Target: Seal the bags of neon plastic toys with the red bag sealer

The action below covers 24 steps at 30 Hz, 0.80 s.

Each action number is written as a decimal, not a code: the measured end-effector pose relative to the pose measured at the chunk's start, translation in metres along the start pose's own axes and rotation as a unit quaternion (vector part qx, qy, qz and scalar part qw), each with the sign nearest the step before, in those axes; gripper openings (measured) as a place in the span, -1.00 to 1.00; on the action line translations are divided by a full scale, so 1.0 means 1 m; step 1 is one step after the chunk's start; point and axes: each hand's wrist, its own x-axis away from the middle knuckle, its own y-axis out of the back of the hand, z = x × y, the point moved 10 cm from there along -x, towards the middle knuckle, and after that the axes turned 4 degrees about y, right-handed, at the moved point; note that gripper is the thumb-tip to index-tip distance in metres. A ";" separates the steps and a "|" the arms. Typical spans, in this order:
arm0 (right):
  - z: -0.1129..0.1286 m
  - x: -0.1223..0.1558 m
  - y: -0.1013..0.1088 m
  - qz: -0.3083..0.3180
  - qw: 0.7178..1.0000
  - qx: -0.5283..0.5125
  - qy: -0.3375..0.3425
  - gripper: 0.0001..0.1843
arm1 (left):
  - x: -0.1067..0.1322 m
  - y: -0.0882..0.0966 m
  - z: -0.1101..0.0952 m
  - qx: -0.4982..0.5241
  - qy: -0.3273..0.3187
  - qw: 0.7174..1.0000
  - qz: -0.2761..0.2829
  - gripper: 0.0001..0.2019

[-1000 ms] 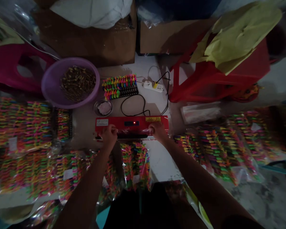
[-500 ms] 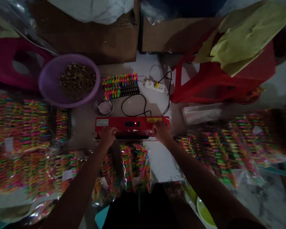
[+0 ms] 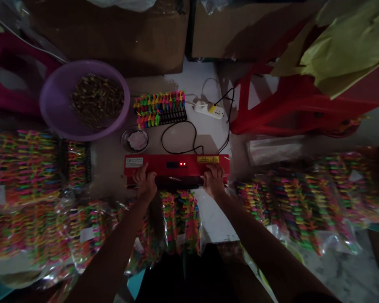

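Observation:
A red heat sealer (image 3: 177,162) lies on the floor in front of me, with two small red lights lit on its top. My left hand (image 3: 145,182) rests on its left part and my right hand (image 3: 213,180) on its right part, fingers stretched forward and flat over the bar. A clear bag of small colourful plastic pieces (image 3: 180,219) lies between my forearms, its top edge under the sealer's dark jaw.
Filled bags of colourful pieces are piled at the left (image 3: 25,168) and right (image 3: 297,193). A purple basin (image 3: 50,113) of dark bits, a small dish (image 3: 137,140), a black rack of coloured pieces (image 3: 159,110), a power strip (image 3: 208,110), a red stool (image 3: 290,105) and cardboard boxes (image 3: 120,38) stand behind.
Both hands moved from the bag's top edge onto the sealer's bar. A second red light has come on. The view has shifted slightly closer and down.

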 end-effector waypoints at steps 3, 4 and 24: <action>0.003 0.002 -0.003 -0.005 1.000 0.004 0.008 -0.93 | 0.002 -0.003 0.001 -0.024 0.005 1.000 -0.011 -0.78; 0.004 0.002 -0.004 -0.006 1.000 0.005 0.011 -0.94 | 0.002 -0.003 0.001 -0.033 0.004 0.999 -0.015 -0.77; 0.007 0.003 -0.007 -0.002 1.000 0.001 0.024 -0.92 | -0.002 -0.002 -0.008 -0.064 -0.056 0.996 -0.041 -0.70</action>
